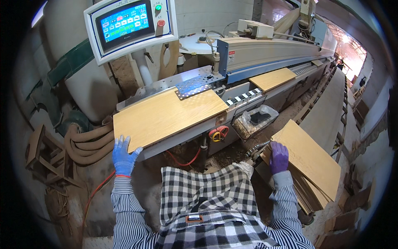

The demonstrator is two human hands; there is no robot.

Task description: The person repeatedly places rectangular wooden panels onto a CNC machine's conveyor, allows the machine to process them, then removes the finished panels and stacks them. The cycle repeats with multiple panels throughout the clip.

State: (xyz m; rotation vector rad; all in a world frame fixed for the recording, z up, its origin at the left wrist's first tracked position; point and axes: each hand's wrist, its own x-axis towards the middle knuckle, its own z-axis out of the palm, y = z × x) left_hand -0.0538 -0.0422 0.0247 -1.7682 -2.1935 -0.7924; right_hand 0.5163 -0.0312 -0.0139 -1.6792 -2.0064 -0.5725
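Observation:
A wood-coloured panel [172,114] lies flat on the infeed end of a long machine bed, its far edge under a perforated metal plate [192,89]. My left hand [123,157], in a blue glove, rests at the panel's near left corner with fingers spread. To my right stands a stack of similar panels [304,189]; its top panel [311,159] sits askew over the others. My right hand [279,157], in a purple glove, has its fingers bent together over that top panel's left edge. Part of its grip is hidden.
Another panel [273,79] lies farther along the machine [273,58]. A control screen [126,25] hangs at upper left. Scissors [218,133] and a plastic-lined box [253,121] are on the machine's front. Ribbed hoses [89,151] and a wooden stool [47,157] stand left; a roller conveyor [321,112] runs right.

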